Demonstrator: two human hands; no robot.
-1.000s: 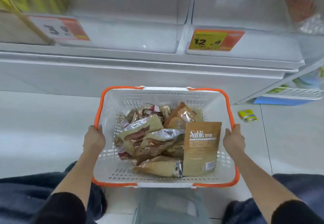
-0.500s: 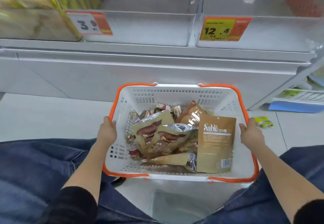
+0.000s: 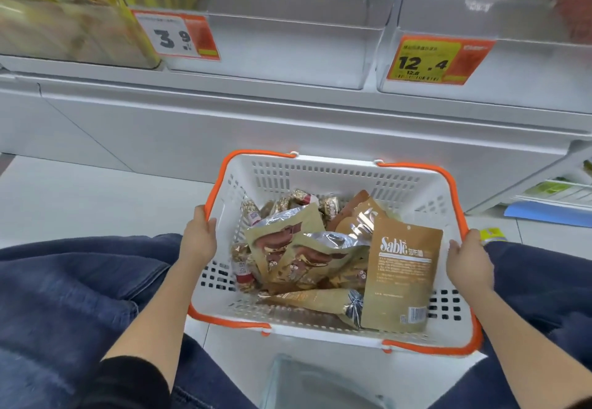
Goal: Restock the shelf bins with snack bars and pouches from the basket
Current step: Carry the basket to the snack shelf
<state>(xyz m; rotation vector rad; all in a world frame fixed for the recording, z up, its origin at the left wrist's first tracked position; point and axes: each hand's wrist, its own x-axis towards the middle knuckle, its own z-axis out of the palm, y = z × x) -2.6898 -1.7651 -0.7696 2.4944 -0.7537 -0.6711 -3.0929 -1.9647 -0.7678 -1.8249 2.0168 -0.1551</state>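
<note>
A white basket (image 3: 323,178) with an orange rim sits low between my knees, in front of the shelf. My left hand (image 3: 198,239) grips its left rim and my right hand (image 3: 469,259) grips its right rim. Inside lie several tan and silver pouches (image 3: 288,248), a brown "Sable" pouch (image 3: 402,274) leaning on the right wall, and small gold-wrapped snack bars (image 3: 301,200) at the back. Above, a clear shelf bin (image 3: 288,50) with a "3.9" tag (image 3: 176,37) and another clear bin (image 3: 519,66) with a "12.4" tag (image 3: 435,59) look empty.
A bin at the upper left holds yellow packets (image 3: 64,18). The white shelf base (image 3: 256,126) stands behind the basket. A small yellow-green packet (image 3: 491,234) lies on the floor at right, near a blue sheet (image 3: 551,216). My jeans-clad knees flank the basket.
The view has dropped and moved closer to the shelf; my knees have come into frame on both sides. The basket sits lower and a little to the right, both hands still on its rim.
</note>
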